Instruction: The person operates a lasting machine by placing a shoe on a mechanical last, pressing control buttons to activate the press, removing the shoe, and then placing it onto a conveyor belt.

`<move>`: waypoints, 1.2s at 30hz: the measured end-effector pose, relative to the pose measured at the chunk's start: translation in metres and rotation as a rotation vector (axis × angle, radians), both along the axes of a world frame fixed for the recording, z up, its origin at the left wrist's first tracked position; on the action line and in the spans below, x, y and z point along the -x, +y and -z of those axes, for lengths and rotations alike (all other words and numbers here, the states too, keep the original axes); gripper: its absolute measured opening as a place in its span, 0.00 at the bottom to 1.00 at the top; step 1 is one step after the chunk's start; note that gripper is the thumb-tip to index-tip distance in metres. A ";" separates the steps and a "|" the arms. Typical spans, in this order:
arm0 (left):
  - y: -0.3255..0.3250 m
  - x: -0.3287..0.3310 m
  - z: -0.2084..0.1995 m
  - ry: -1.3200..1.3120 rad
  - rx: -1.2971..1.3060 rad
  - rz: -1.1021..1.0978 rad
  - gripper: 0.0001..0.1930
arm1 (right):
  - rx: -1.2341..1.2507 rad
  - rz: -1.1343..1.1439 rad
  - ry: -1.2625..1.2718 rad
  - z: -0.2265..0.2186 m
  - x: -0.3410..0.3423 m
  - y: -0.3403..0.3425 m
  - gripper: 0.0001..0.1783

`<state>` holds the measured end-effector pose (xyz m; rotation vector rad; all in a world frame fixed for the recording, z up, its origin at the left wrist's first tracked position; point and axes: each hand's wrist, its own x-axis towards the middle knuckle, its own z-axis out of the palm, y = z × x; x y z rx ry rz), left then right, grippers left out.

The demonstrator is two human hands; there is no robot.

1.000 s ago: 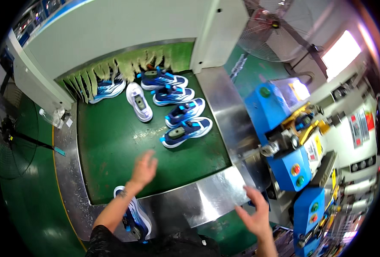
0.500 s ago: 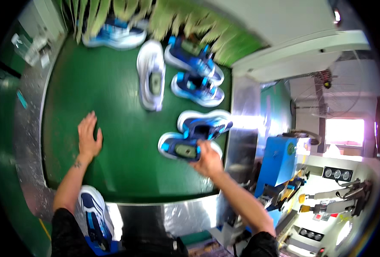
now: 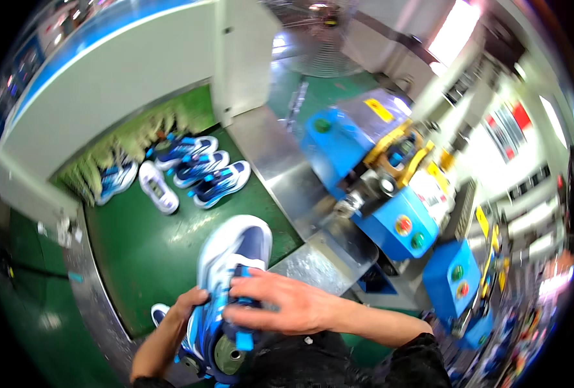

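A blue and white sneaker (image 3: 235, 239) is raised close to my body, its toe pointing away from me. A green last (image 3: 228, 355) with a round hole shows in its heel opening. My left hand (image 3: 190, 304) grips its left side, the thumb against the upper. Across the lacing and tongue area lies my right hand (image 3: 277, 304), its fingers curled over the upper. Partly hidden beneath my left forearm is another sneaker, its white toe (image 3: 159, 313) showing. Further off on the green belt (image 3: 131, 252) stand a white sneaker (image 3: 159, 187) and several blue ones (image 3: 222, 184).
A fringed green curtain (image 3: 183, 110) hangs at the machine opening behind the shoes. Metal edging (image 3: 274, 161) borders the belt on the right. Beyond it stand blue machine boxes (image 3: 397, 223) with red and green buttons. A wire fan (image 3: 325, 58) is at the back.
The view has swung to the right. A sneaker gripped by my right hand at the belt has been lifted toward my body. My left hand, earlier spread over the belt, now holds a sneaker too.
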<state>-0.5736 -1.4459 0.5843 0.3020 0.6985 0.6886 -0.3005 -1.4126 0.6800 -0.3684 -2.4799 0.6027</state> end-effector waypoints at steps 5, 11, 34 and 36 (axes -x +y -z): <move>-0.038 -0.115 -0.037 -0.107 -0.381 -0.130 0.45 | 0.950 0.453 0.567 0.057 -0.047 -0.140 0.56; -0.061 -0.252 -0.038 -0.080 -0.412 -0.082 0.43 | 0.916 0.690 0.682 0.040 -0.157 -0.169 0.44; 0.411 -0.624 -0.006 0.915 -1.383 0.360 0.32 | 1.210 1.463 0.983 -0.024 -0.314 -0.075 0.27; 0.445 -0.596 -0.022 0.559 -0.983 0.403 0.27 | 1.025 1.515 0.856 -0.007 -0.310 -0.069 0.30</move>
